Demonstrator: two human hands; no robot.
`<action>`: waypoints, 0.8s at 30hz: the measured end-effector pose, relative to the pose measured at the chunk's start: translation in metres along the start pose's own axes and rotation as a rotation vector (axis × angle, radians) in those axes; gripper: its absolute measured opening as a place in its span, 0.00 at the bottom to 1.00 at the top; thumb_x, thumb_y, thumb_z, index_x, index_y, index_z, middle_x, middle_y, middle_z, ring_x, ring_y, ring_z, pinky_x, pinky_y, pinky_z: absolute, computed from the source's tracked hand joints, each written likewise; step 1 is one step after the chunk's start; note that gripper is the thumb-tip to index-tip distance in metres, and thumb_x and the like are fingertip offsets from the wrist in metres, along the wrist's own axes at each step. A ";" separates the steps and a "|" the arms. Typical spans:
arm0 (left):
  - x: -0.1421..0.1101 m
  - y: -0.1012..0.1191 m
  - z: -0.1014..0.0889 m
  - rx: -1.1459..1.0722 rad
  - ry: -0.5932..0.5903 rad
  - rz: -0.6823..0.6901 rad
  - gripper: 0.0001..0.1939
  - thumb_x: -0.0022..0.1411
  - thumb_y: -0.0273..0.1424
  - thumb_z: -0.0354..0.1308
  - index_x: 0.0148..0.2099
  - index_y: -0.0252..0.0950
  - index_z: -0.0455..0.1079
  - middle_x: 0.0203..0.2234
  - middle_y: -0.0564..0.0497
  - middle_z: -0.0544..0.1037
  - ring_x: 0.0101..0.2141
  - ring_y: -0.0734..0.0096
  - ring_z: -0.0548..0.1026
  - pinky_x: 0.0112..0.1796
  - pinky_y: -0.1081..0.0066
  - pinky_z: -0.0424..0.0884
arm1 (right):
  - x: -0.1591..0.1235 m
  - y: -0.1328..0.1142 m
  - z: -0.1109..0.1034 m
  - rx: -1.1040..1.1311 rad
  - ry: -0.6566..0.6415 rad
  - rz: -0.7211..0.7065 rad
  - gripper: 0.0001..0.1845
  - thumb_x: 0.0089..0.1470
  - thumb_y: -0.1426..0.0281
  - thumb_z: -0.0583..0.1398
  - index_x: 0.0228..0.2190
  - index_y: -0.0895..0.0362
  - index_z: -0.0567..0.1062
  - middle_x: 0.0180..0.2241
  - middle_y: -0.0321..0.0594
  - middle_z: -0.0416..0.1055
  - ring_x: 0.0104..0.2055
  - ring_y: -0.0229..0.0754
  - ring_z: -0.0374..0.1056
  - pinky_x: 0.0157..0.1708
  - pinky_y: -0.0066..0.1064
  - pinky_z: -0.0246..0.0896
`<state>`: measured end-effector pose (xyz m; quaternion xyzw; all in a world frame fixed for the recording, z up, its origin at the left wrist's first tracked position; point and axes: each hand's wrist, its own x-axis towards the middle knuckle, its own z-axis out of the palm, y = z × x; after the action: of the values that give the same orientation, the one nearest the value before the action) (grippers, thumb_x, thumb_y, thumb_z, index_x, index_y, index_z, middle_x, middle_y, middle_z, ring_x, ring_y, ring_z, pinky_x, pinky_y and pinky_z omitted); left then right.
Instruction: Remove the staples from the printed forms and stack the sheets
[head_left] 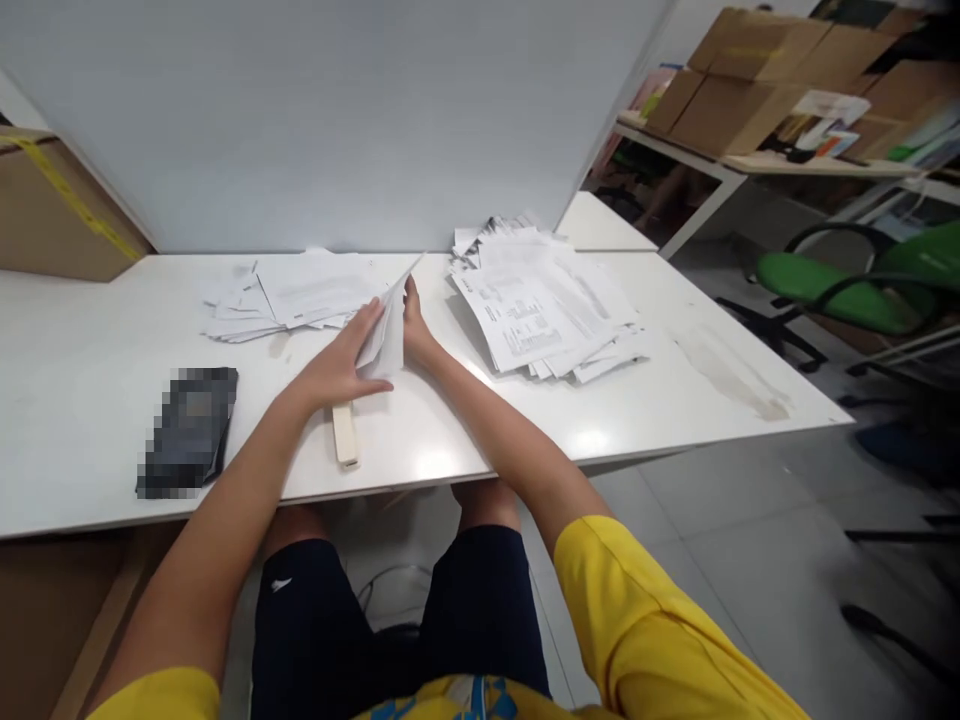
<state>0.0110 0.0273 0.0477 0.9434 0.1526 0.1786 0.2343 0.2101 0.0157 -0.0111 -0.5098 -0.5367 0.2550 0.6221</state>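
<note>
The sheets of paper are standing tilted between the person's hands above the white table, with a loose paper pile lying to their left and a larger, fanned pile to their right. The left hand is grasping the sheets along their near left side, fingers lying on the outer face and thumb stretching out by the lower edge. The right hand is hovering or pressing at the far right side; whether it is gripping is impossible to tell, since the paper is partly hiding its fingers. The sheets are likely handling as light, limp and quick to crease, probably sliding over one another, so a broad, gentle hold near the edges is seeming best. A small cream block is lying just below the left hand.
</note>
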 end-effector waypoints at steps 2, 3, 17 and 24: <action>0.004 -0.004 0.002 -0.002 0.014 0.011 0.61 0.55 0.64 0.62 0.78 0.49 0.35 0.76 0.49 0.42 0.73 0.39 0.47 0.69 0.46 0.54 | 0.002 0.006 -0.002 0.002 0.063 0.046 0.71 0.37 0.31 0.63 0.71 0.48 0.40 0.75 0.44 0.39 0.76 0.53 0.43 0.73 0.52 0.46; 0.006 -0.006 0.004 -0.012 0.036 0.017 0.59 0.56 0.64 0.60 0.78 0.48 0.38 0.76 0.49 0.45 0.72 0.40 0.48 0.69 0.46 0.55 | 0.004 0.009 -0.004 0.009 0.073 0.048 0.74 0.34 0.31 0.64 0.71 0.49 0.40 0.75 0.44 0.38 0.76 0.52 0.42 0.73 0.49 0.45; 0.013 -0.007 0.006 -0.020 0.252 0.027 0.36 0.69 0.63 0.38 0.67 0.53 0.64 0.63 0.59 0.72 0.64 0.63 0.69 0.67 0.57 0.62 | 0.027 0.055 -0.026 -0.021 0.047 -0.119 0.56 0.44 0.44 0.68 0.65 0.41 0.47 0.72 0.29 0.46 0.73 0.38 0.44 0.72 0.35 0.51; 0.016 -0.028 0.016 -0.143 0.459 0.057 0.35 0.70 0.62 0.41 0.57 0.42 0.72 0.49 0.47 0.79 0.51 0.60 0.76 0.59 0.58 0.70 | 0.028 0.052 -0.032 0.033 0.082 -0.090 0.60 0.46 0.50 0.70 0.65 0.50 0.40 0.73 0.41 0.41 0.72 0.38 0.45 0.71 0.35 0.52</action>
<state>0.0259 0.0503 0.0248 0.8629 0.1620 0.4052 0.2548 0.2598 0.0467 -0.0443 -0.4847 -0.5289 0.2145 0.6628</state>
